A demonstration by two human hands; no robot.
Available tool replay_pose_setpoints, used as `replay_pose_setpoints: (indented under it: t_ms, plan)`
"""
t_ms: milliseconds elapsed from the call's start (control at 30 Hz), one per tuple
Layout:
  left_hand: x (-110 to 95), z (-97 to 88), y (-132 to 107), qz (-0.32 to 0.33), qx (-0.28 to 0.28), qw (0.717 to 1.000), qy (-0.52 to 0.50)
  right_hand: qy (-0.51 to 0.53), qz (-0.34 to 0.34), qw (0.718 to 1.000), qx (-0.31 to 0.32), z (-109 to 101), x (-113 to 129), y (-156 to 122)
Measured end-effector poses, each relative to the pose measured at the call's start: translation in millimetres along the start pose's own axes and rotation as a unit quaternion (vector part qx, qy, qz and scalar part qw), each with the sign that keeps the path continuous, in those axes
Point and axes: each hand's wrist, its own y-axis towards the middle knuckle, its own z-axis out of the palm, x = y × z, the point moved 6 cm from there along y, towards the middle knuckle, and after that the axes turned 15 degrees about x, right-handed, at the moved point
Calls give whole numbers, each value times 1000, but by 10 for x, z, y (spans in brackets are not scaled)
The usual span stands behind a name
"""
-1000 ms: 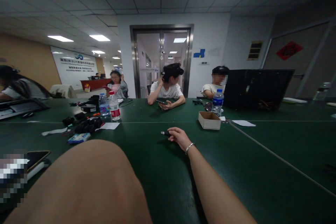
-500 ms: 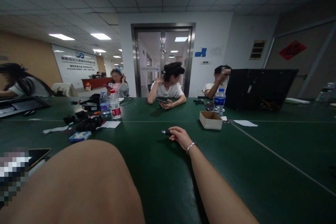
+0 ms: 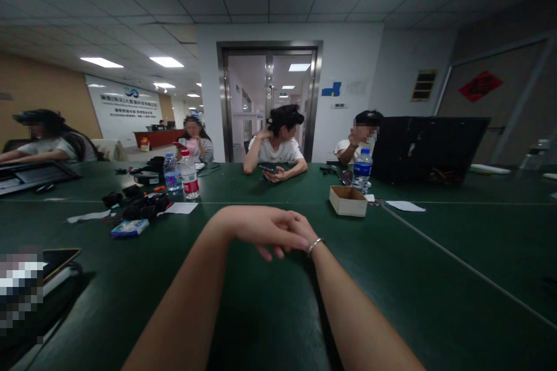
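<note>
My left hand [image 3: 256, 226] reaches across in front of my right hand [image 3: 301, 226] over the green table. Its wrist is bent, its thumb points right toward the bracelet [image 3: 315, 247], and its fingertips hang down apart. Nothing shows in the left hand's grasp. My right hand, with the silver bracelet on its wrist, stays low over the tabletop. The left hand covers the right fingertips and the small black USB flash drive, with its silver plug, that they pinched in the earlier frame.
An open cardboard box [image 3: 347, 202] sits right of my hands, near a blue-capped bottle [image 3: 362, 171]. To the left are a red-capped bottle [image 3: 190, 177], black gear [image 3: 145, 207] and a blue-white packet [image 3: 129, 228]. Several people sit around the table [image 3: 404, 284].
My left arm has swung from close in front of the camera to the table's middle, its hand now over my right hand. The USB flash drive has gone out of sight behind it.
</note>
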Motion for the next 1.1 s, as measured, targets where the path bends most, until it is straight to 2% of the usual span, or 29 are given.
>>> replay_pose_setpoints:
  t_ms: [33, 67, 100, 133, 200, 300, 467, 633, 733, 900, 1100]
  plan:
    - [298, -152, 156, -90, -87, 992, 2, 11, 4, 1000, 3, 0, -6, 1]
    - [584, -289, 290, -164, -167, 972, 8, 27, 11, 1000, 4, 0, -18, 4]
    - [839, -392, 417, -204, -230, 952, -3, 42, 19, 999, 5, -2, -30, 7]
    - [1055, -459, 548, -206, -278, 938, -32, 49, 24, 998, 6, -2, -38, 11]
    - [1369, -504, 805, -140, -326, 930, -95, 52, 31, 998, 6, -3, -46, 21]
    - [1627, -447, 1035, -61, -360, 922, -132, 50, 36, 998, 6, 2, -51, 31]
    - [1698, -383, 1081, -12, -408, 911, -62, 47, 38, 998, 2, 7, -53, 23]
    - [1699, -460, 1019, 57, -455, 888, -39, 47, 34, 998, 13, 28, -42, 12]
    - [1718, -496, 993, 108, -475, 872, -58, 47, 35, 998, 10, 28, -41, 9]
    - [1742, -515, 973, 159, -462, 867, -100, 51, 36, 998, 5, 21, -40, 9]
    - [1753, -522, 958, 170, -442, 873, -113, 53, 39, 998, 7, 23, -40, 8]
